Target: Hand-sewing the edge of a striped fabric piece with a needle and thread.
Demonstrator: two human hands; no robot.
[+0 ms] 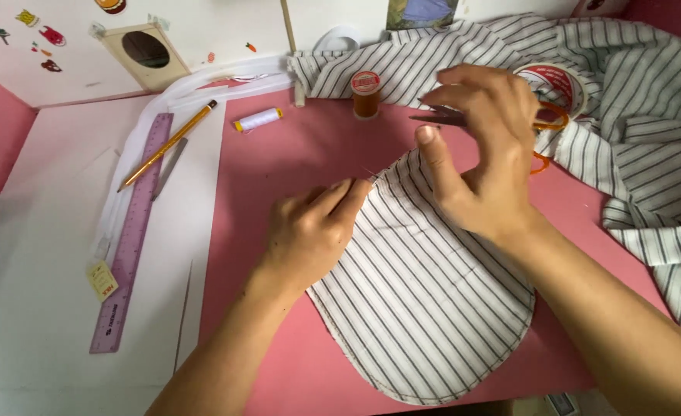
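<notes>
My left hand (313,231) pinches the upper left edge of a rounded piece of white fabric with dark stripes (425,300), which lies flat on the pink table (294,169). A thin thread end sticks up by the pinching fingertips. My right hand (479,162) hovers just above and to the right of that spot. It holds scissors with orange handles (550,122). Their grey blades point left, past my fingers, and look nearly shut.
A larger striped garment (648,123) is heaped at the back right, with a roll of tape (560,79) on it. An orange thread spool (366,92) and a white spool (257,119) stand behind. A pencil (169,144) and purple ruler (131,239) lie on white sheets at left.
</notes>
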